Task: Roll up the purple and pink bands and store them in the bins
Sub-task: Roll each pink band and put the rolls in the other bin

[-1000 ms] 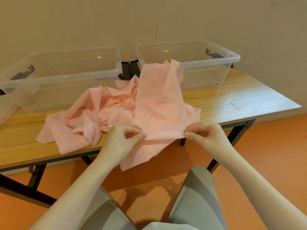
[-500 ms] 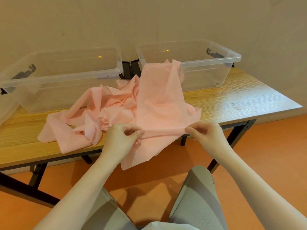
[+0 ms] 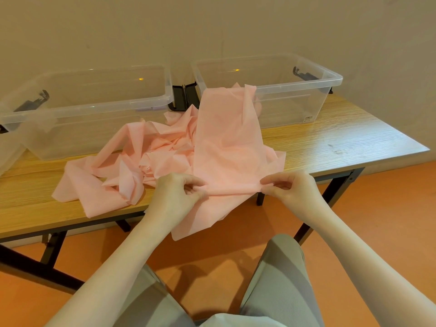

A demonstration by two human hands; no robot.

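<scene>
where the wooden desk [image 3: 342, 140] meets the wall, two clear plastic bins stand side by side, the left bin [image 3: 89, 107] and the right bin [image 3: 283, 90], each with black latches; no band shows inside either. the pink band [image 3: 226, 142] lies on the desk in front of them: a crumpled heap toward the left, a flatter length running from the right bin's front wall down to the near edge, and a loose tail hanging over that edge toward the orange floor [image 3: 389, 220]. at the near edge the band is gathered into a narrow fold stretched between both hands. the left hand [image 3: 175, 197] pinches its left end with curled fingers and thumb. the right hand [image 3: 292, 187] pinches its right end likewise. grey trouser legs [image 3: 280, 279] show below.
</scene>
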